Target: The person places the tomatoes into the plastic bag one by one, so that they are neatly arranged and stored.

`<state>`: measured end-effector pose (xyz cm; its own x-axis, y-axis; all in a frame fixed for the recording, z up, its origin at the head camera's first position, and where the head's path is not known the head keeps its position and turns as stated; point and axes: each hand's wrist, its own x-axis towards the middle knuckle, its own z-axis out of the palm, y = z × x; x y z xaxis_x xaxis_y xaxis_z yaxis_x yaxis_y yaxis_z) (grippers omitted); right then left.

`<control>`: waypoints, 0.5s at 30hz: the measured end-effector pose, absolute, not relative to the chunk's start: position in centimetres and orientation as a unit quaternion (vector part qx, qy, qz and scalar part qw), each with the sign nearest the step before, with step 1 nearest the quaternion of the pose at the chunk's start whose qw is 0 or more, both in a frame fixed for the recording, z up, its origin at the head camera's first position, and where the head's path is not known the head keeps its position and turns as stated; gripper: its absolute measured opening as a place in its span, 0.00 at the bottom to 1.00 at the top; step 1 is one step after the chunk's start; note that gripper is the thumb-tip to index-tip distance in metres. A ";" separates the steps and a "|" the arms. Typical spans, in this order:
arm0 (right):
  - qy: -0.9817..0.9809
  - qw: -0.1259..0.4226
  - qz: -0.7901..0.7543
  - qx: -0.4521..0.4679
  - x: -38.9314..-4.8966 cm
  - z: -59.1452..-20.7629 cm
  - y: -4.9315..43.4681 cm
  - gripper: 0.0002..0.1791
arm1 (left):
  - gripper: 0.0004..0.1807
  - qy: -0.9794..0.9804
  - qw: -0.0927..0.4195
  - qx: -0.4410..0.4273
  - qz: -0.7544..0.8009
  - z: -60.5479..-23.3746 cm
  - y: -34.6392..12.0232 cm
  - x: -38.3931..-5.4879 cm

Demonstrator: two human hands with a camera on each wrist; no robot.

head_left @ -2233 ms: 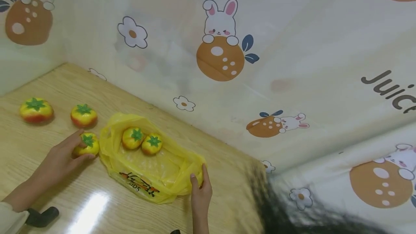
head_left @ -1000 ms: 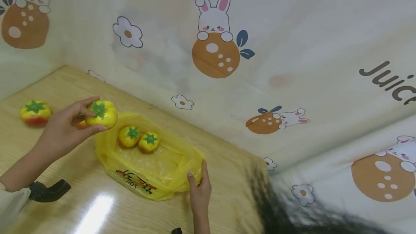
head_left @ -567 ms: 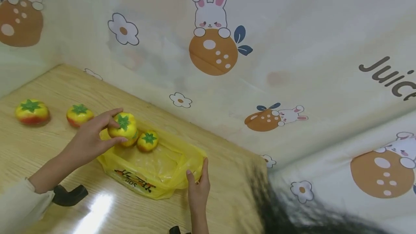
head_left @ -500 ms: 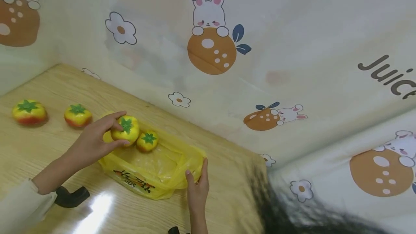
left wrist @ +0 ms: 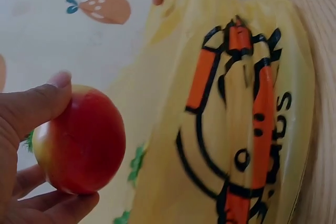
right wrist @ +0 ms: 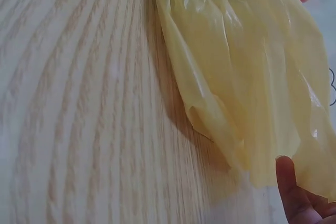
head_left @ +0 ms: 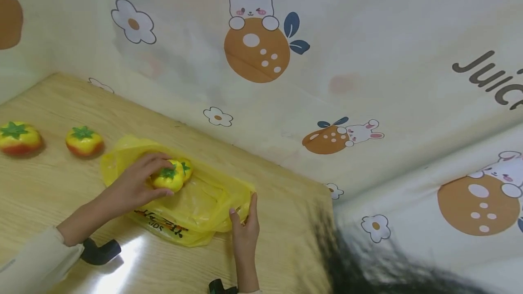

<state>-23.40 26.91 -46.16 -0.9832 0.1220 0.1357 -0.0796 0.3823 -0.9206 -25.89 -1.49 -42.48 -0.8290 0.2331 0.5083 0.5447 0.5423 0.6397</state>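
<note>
My left hand [head_left: 132,187] grips a yellow persimmon [head_left: 170,180] with a green leafy top, thumb on one side and fingers on the other. It is over the mouth of a yellow plastic bag [head_left: 204,205]. In the left wrist view the red underside of that persimmon [left wrist: 89,145] shows beside the bag's printed wall [left wrist: 236,129]. Partly behind the held fruit, another persimmon [head_left: 187,168] lies inside the bag; any others there are hidden. At the bag's right end my right hand [head_left: 246,230] pinches the rim between thumb and fingers, spreading the mouth.
Two more persimmons, a smaller one [head_left: 84,142] and a larger one [head_left: 19,139], sit on the wood-grain table [head_left: 53,185] left of the bag. A rabbit-print cloth [head_left: 184,58] rises behind the table. Dark hair [head_left: 347,257] blurs the lower right.
My left hand has taken the nearest persimmon off the table, lifted it and carried it right, then lowered it at the bag. The right hand keeps its hold on the rim. The view has shifted slightly.
</note>
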 end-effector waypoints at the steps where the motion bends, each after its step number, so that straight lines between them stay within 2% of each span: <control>1: -0.825 0.090 0.558 -0.010 -23.5 -46.1 26.9 0.40 | 0.30 -0.859 0.181 -0.229 -0.421 -42.6 -1.4 -26.0; 8: -0.823 0.086 0.562 -0.007 -23.8 -45.9 26.9 0.40 | 0.37 -0.866 0.149 -0.227 -0.420 -43.1 -0.5 -26.6; 15: -0.824 0.085 0.560 -0.024 -23.8 -46.2 27.2 0.40 | 0.35 -0.872 0.125 -0.232 -0.411 -43.3 0.6 -27.5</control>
<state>-23.77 27.18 -46.23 -0.9845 0.1343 0.1130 -0.0556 0.3719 -0.9266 -27.48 0.59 -43.27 -0.8609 0.3027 0.4089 0.5080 0.5535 0.6600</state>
